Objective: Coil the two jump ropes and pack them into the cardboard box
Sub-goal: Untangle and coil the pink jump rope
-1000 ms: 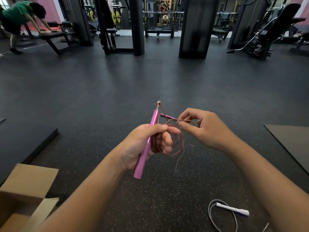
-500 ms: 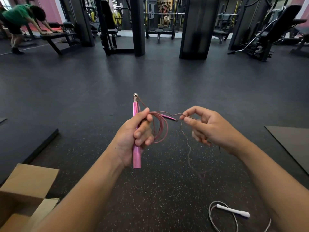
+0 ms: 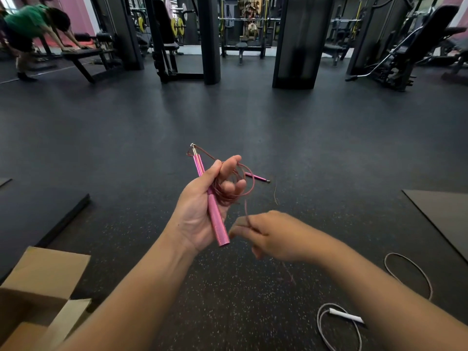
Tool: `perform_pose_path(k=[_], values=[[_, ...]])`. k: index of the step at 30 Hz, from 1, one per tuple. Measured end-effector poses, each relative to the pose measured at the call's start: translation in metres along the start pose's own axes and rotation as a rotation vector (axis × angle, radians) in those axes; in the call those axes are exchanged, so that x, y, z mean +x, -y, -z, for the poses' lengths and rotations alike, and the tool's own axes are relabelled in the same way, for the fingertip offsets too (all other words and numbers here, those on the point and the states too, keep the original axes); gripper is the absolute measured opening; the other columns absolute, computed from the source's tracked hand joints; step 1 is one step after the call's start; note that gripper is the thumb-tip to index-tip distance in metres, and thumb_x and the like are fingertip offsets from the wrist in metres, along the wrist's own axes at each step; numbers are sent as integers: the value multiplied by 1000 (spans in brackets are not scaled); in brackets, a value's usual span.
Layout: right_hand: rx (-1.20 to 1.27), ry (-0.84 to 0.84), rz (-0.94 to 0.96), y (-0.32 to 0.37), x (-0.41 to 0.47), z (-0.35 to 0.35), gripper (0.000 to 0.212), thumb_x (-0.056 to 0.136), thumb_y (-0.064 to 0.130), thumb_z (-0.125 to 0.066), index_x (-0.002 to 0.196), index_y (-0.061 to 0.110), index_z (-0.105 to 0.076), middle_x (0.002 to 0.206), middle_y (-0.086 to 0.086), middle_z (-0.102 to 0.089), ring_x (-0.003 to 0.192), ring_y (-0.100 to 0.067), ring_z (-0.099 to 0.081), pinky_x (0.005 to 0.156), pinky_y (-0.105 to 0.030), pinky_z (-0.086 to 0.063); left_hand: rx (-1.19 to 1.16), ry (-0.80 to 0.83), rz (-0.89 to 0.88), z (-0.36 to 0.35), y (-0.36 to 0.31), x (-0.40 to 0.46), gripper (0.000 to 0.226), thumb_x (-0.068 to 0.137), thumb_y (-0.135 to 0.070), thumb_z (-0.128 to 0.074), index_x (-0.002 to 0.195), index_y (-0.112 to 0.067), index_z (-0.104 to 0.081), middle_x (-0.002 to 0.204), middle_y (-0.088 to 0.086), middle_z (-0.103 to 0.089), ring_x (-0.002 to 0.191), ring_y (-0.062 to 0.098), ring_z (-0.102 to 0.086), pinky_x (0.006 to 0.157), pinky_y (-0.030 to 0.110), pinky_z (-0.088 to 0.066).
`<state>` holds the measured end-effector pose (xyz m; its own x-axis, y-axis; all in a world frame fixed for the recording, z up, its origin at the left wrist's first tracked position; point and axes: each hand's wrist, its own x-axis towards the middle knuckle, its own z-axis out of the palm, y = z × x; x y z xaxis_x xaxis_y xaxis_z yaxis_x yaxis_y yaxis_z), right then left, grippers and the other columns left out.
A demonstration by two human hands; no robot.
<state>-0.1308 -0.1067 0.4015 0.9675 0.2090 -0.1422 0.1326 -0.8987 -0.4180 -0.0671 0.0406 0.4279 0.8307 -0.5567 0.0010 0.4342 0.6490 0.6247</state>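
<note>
Progress: roughly mid-way through rope one, by my read. Left hand [image 3: 202, 211] is palm-up, fingers curled round the pink handle [image 3: 211, 201] with several loops of thin pink cord [image 3: 236, 186] bunched against thumb and fingertips. Handle runs diagonally, metal tip pointing far-left, butt end near the wrist. Second pink handle [image 3: 257, 177] sticks out to the right behind the coil, apparently hanging from the cord; what supports it I can't tell.

Right hand [image 3: 268, 235] sits just near and right of the left, blurred. Fingers look pinched on a strand of the cord that runs up toward the coil; exact finger contact is too smeared to confirm. Loose cord tail trails down below that hand towards the floor, faint.

White rope [image 3: 339, 325] lies on the floor near-right, white handle [image 3: 345, 317] inside a loose loop, more of its cord arcing farther right. Untouched, not coiled.

Box [image 3: 38, 287] is near-left on the floor, flaps open, well apart from both hands. Nothing visible inside, though most of the interior is out of frame.

Left to do, judging from this:
- finish winding pink tail, secure coil
- put it in the box
- coil the white rope
- box that too

Risk: the thin cord is springy-looking, so loops may slip off the fingers if the grip loosens.
</note>
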Motion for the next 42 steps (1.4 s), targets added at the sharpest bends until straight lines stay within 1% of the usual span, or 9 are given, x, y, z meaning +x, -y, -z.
perform_pose_path(k=[3,7,13,19,23,27,31,36,42], values=[[-40,30,33,16,-3,-2,15,107,43,-38,102,35,-49,81,6,-72,79,-17,-63,80,-38,-52,219,-50,-69,5,6,1,27,105,-17,-48,114,-1,-67,107,2,-79,53,6,-58,62,20,-55],[-126,46,38,22,-10,5,7,105,34,-47,107,29,-53,100,-4,-64,90,-29,-61,77,-37,-47,934,59,-199,12,16,0,26,109,-15,-43,129,-5,-54,117,3,-77,74,14,-75,68,23,-56],[-66,-50,87,7,-22,24,14,97,18,-60,102,21,-72,94,12,-67,70,-1,-49,66,-14,-33,1540,113,-302,27,20,3,28,107,-31,-47,110,-16,-70,100,-19,-74,110,0,-67,101,36,-50],[158,-313,38,-11,-31,49,9,89,27,-76,88,31,-68,69,8,-74,61,0,-62,66,-19,-46,1505,203,-102,22,15,3,27,108,-30,-46,88,-18,-61,62,-1,-72,48,13,-60,62,31,-51],[214,-429,-5,-18,-35,59,23,75,45,-84,77,26,-70,69,8,-74,64,-5,-66,64,-25,-51,1263,183,27,21,18,3,40,108,-38,-43,99,-10,-69,55,-9,-50,48,8,-46,54,28,-42],[175,-451,-34,-21,-34,57,17,79,36,-85,77,25,-72,61,19,-66,57,8,-57,58,-8,-39,1173,247,70,15,17,1,58,103,-54,-40,96,-5,-70,56,-5,-43,49,12,-42,54,25,-39],[145,-483,-41,-25,-33,58,16,79,40,-84,77,27,-75,70,14,-73,71,4,-66,66,-9,-43,1292,330,69,17,13,-1,25,96,-35,-68,94,-11,-70,62,-1,-55,53,11,-48,57,28,-45],[109,-460,-3,-26,-31,56,12,89,32,-77,83,22,-74,64,8,-72,63,-6,-68,81,-15,-47,1310,336,43,17,12,-1,18,102,-24,-61,97,-8,-69,64,0,-68,55,15,-58,64,28,-51],[481,-311,-66,-31,-29,55,14,96,22,-70,91,9,-68,61,-5,-51,45,-16,-45,44,-25,-41,1272,369,77,19,13,1,21,103,-24,-59,104,-5,-68,73,5,-75,67,21,-71,72,30,-57]])
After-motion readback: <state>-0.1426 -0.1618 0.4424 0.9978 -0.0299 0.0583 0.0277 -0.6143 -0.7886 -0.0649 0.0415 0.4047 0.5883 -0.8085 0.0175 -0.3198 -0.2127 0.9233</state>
